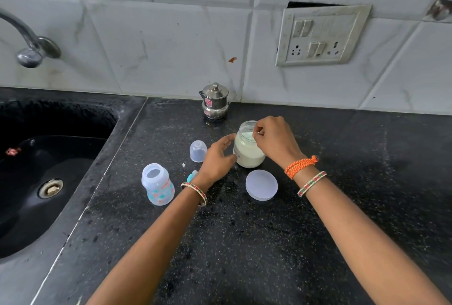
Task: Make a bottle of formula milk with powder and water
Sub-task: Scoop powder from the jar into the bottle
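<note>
Left of centre, your bottle (158,184) stands open and empty, cap (197,151) beside it. Your left hand (218,158) half-open steadies the powder jar (248,150) mid-frame; your right hand (275,139) pinches something at its mouth. The lid (261,185) lies off. No powder or water added yet.

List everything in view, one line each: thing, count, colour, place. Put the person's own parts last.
powder jar: 1, clear with white powder, lid off, mid-counter
jar lid: 1, translucent white, flat on the counter in front of the jar
baby bottle: 1, clear with printed pattern, open, near the sink
bottle cap: 1, clear, left of the jar
teat: 1, blue ring, mostly hidden by the left wrist
steel pot: 1, silver, lidded, by the wall
tap: 1, silver, over the sink
sink: 1, black, left
switchboard: 1, off-white, wall
counter: 1, black speckled
left hand: steadying the jar's side
right hand: fingers at the jar's mouth
</note>
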Demonstrator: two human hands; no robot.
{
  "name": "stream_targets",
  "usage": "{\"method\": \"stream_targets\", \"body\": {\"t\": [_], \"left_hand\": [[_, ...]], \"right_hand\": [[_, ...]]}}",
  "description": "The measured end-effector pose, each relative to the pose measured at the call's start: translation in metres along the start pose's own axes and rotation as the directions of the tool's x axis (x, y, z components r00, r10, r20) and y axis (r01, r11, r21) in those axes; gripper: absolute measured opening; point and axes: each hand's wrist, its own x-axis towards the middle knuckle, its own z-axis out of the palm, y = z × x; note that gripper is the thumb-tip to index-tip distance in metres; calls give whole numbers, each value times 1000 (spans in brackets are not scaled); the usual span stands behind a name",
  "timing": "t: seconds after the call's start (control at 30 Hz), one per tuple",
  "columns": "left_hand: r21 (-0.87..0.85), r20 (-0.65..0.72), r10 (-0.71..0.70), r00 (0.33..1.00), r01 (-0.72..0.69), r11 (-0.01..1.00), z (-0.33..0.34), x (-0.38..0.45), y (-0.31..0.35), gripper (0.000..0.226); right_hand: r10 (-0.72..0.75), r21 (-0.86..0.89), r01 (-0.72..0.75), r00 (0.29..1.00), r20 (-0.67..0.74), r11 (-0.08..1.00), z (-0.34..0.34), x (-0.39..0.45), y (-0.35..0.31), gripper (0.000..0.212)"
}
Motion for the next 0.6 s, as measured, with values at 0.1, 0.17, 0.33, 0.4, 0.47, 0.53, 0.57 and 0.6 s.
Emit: {"method": "stream_targets", "body": {"t": [0.1,0.17,0.33,0.4,0.47,0.53,0.57,0.6], "left_hand": [[0,5,4,1000,-4,1000,-2,-2,1,61],[-4,4,3,1000,-3,1000,-3,-3,1,61],[-23,12,-14,1000,14,1000,-3,-5,2,61],[-29,12,-19,1000,19,999,-4,-5,1,60],[-29,12,-27,1000,28,999,-4,-5,1,60],[-22,13,-30,999,30,999,-4,-6,1,61],[-22,13,-32,999,32,999,-4,-7,1,61],[-23,14,-32,999,32,999,-4,-7,1,61]], "right_hand": [[55,103,-58,998,32,993,1,3,-2,17],[113,183,-119,993,40,976,-1,4,-2,16],[227,288,-212,974,-20,934,-12,-1,5,7],[260,308,-237,965,-36,921,-16,-3,8,6],[280,324,-248,958,-56,913,-19,-5,10,6],[292,337,-251,953,-78,907,-20,-9,12,7],[299,341,-254,951,-84,905,-20,-11,14,7],[304,341,-259,949,-84,904,-20,-13,15,7]]}}
